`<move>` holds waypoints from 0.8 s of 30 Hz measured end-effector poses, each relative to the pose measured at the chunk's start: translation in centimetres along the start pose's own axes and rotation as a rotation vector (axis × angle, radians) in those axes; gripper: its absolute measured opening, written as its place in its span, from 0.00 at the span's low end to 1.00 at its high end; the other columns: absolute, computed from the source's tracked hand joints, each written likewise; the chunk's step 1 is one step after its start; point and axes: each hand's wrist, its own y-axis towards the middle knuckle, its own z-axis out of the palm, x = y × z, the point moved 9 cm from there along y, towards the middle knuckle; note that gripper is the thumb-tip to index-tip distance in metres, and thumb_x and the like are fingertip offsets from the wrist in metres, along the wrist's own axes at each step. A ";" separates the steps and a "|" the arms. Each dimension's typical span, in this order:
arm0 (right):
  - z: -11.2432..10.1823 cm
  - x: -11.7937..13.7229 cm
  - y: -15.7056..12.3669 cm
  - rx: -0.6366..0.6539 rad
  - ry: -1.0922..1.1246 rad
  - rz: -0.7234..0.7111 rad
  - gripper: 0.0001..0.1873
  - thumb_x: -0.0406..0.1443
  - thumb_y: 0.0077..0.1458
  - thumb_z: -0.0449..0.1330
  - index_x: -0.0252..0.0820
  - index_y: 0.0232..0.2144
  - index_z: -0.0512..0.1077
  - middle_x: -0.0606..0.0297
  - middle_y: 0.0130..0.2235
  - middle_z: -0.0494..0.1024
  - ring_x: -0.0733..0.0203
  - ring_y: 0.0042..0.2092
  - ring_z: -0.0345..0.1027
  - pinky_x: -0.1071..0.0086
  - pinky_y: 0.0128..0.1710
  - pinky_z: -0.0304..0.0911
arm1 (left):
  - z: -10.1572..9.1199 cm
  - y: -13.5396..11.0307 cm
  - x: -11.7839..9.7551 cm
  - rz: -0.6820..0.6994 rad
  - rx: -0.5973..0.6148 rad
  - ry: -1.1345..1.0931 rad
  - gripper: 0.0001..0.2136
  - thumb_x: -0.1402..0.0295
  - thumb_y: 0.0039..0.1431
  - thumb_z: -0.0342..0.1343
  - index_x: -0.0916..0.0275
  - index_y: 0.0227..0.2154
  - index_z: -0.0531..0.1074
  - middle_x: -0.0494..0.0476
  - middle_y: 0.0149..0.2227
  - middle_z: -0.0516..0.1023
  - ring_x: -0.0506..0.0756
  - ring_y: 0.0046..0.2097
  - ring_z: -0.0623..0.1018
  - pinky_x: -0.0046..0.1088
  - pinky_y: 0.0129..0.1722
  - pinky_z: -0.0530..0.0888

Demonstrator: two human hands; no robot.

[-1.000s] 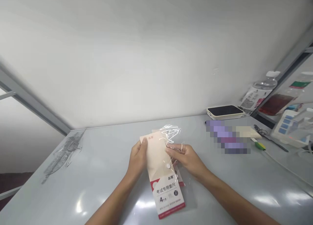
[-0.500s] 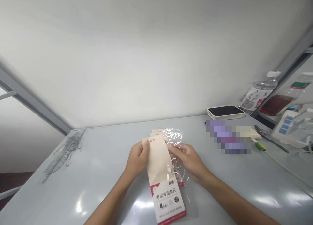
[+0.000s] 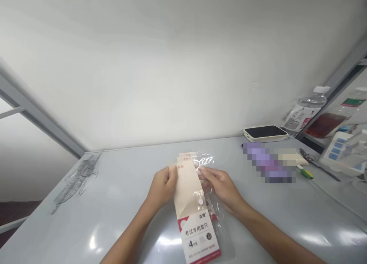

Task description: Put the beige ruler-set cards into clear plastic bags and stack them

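My left hand grips the upper left edge of a long cream card, thumb on its front. The card carries a white and red label with Chinese print and a large 4 at its lower end, and a small white button. My right hand pinches a clear plastic sleeve along the card's right side, its fingers partly behind the plastic. Tops of similar cards show behind the front one on the table. At the left lie clear rulers with dark markings.
Along the wall a phone rests near a leaning water bottle. A blurred purple item, a green-and-yellow cable plug and scissors lie on the right. A white box stands at the right edge.
The view has shifted slightly. The front card sits a little lower and to the right in the view, and the right fingers have moved slightly at the sleeve.
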 end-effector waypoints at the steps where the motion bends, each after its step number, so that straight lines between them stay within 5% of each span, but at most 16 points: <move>1: 0.2 0.0 -0.1 0.018 -0.002 -0.005 0.21 0.48 0.52 0.53 0.37 0.35 0.74 0.60 0.28 0.77 0.62 0.26 0.68 0.68 0.29 0.63 | 0.3 0.0 0.0 0.006 0.019 -0.003 0.18 0.56 0.57 0.39 0.61 0.18 0.49 0.47 0.20 0.53 0.47 0.22 0.55 0.22 0.20 0.54; 8: 1.2 -0.7 -0.2 0.086 0.007 0.017 0.21 0.50 0.47 0.57 0.36 0.23 0.71 0.65 0.23 0.72 0.62 0.27 0.66 0.71 0.27 0.60 | 2.4 -0.8 0.2 0.020 0.054 -0.122 0.17 0.55 0.58 0.40 0.63 0.21 0.60 0.50 0.23 0.64 0.48 0.25 0.62 0.23 0.22 0.59; 17: 0.8 0.1 -0.3 0.107 0.045 0.036 0.23 0.52 0.43 0.59 0.35 0.23 0.74 0.61 0.25 0.75 0.59 0.28 0.68 0.67 0.31 0.63 | 0.8 -1.2 -2.4 0.212 -0.017 -0.420 0.14 0.59 0.59 0.41 0.61 0.40 0.67 0.59 0.46 0.66 0.53 0.41 0.69 0.26 0.38 0.68; 21: 1.3 0.2 -0.5 0.159 0.089 0.054 0.22 0.50 0.46 0.58 0.34 0.31 0.75 0.58 0.29 0.77 0.58 0.31 0.70 0.65 0.35 0.64 | 1.7 -0.7 -1.2 0.083 0.122 -0.564 0.16 0.57 0.57 0.46 0.57 0.47 0.59 0.52 0.33 0.70 0.50 0.30 0.71 0.26 0.31 0.69; 24: 0.8 0.4 -0.3 0.101 0.100 0.035 0.22 0.49 0.48 0.57 0.34 0.33 0.74 0.58 0.30 0.77 0.57 0.32 0.70 0.66 0.35 0.64 | 3.4 -0.8 -1.0 0.022 0.307 -0.603 0.16 0.57 0.58 0.45 0.62 0.42 0.65 0.52 0.26 0.69 0.49 0.27 0.70 0.25 0.27 0.67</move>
